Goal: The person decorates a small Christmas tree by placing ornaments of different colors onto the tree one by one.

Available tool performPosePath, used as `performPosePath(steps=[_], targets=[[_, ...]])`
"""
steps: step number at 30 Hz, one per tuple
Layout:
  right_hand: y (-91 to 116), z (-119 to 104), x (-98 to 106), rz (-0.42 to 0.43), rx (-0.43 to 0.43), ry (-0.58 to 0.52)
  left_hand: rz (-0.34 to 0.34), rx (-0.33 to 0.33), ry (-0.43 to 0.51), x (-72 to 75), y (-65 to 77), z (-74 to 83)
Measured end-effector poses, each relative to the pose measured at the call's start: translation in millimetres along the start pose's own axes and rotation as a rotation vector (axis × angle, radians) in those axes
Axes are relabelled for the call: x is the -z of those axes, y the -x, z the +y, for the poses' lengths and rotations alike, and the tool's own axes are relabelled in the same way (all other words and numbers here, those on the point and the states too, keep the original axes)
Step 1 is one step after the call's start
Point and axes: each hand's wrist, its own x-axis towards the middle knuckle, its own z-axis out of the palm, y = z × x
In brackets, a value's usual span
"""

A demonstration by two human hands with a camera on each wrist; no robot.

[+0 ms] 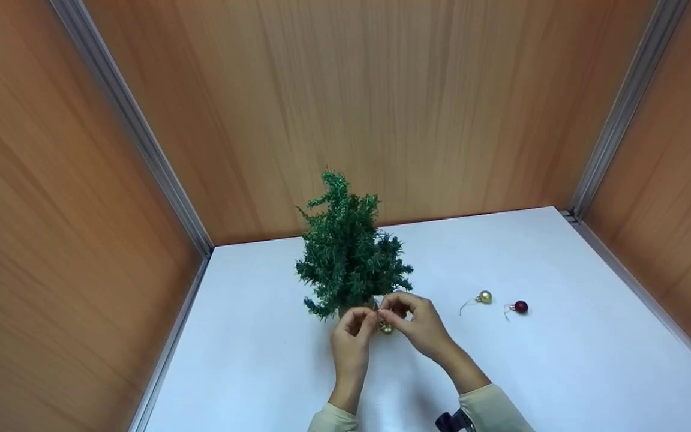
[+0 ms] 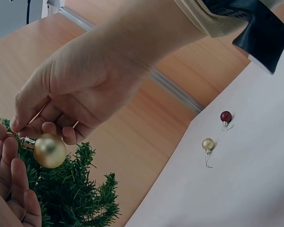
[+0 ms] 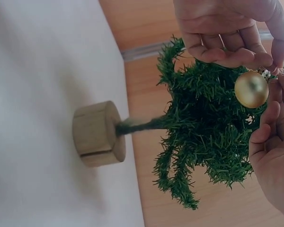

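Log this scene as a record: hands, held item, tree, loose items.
left hand: pinches at the hanger end of the held gold ornament
right hand: pinches at the same end, fingertips close to the left's
tree: green, upright, round wooden base
loose items: small gold ball and dark red ball, strings attached, right of the tree
surface: white table
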Motion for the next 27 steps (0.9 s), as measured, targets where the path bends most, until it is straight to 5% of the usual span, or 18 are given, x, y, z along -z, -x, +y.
performPosePath(steps=[7, 16, 27], targets=[[-0.4, 0.5, -1.2, -0.008, -0.009, 0.011, 0.007, -0.001, -0.036, 2.6, 0.7, -0.6], [-6.4, 35.2, -9.0, 0.019, 0.003, 0.005, 0.012, -0.018, -0.060, 4.3, 1.4, -3.0], [-8.5, 31.2, -13.2, 0.007, -0.022, 0.016, 0.023, -0.027, -0.086, 8.8, 1.3, -8.5]])
